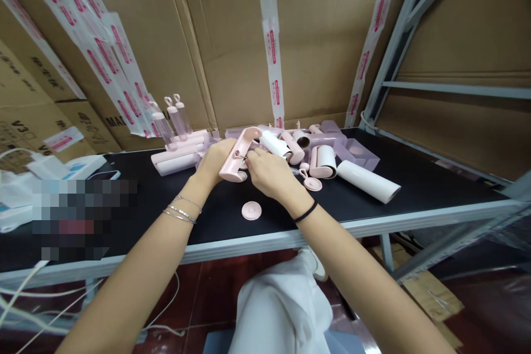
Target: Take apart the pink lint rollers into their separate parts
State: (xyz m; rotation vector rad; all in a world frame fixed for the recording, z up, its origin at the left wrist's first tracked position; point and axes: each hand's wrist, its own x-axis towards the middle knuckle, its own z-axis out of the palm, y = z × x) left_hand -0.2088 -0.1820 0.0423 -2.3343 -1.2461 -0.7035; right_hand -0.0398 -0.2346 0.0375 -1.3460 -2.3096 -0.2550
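Observation:
My left hand (pixel 214 161) is closed round a curved pink plastic lint roller shell (pixel 237 159), held tilted above the table. A small dark hole shows in the shell's middle. Against the shell's right side, my right hand (pixel 267 171) has its fingers pinched together; what they hold, if anything, is hidden. Below the hands lies a round pink cap (pixel 251 211). Just beyond the right hand are a white paper roll (pixel 274 145) and a pink lint roller (pixel 322 162). Another pink disc (pixel 312 184) lies beside it.
Pink lint rollers with upright clear handles (pixel 178 121) stand at the left. A large white roll (pixel 368 181) lies right, near translucent purple boxes (pixel 357 154). White chargers (pixel 50 168) sit far left on the black table (pixel 215 227). Cardboard boxes (pixel 232 38) rise behind; a metal frame (pixel 390 38) stands right.

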